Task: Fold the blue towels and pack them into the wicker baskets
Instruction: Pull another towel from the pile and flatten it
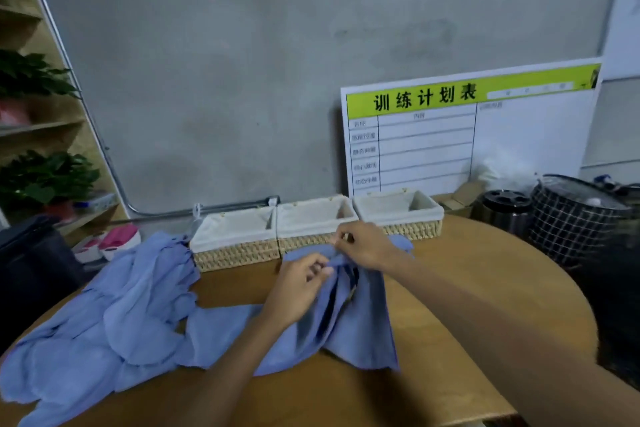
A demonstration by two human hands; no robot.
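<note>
A blue towel point(356, 329) lies bunched and creased on the round wooden table point(485, 288), in front of the baskets. My left hand point(298, 288) pinches a gathered fold at its far edge. Just beyond, my right hand point(363, 244) grips the same edge, close to the left one. A loose pile of several more blue towels point(114, 315) spreads over the table's left side. Three wicker baskets with white liners stand in a row at the back: left point(235, 255), middle point(301, 243), right point(415, 227). All three look empty.
A white board with a green header point(467, 135) leans on the wall behind the baskets. A black checked hamper point(568, 225) and a dark cylindrical holder point(505, 208) stand at the right. A shelf with plants point(41, 177) and a dark bin point(31, 270) are at the left.
</note>
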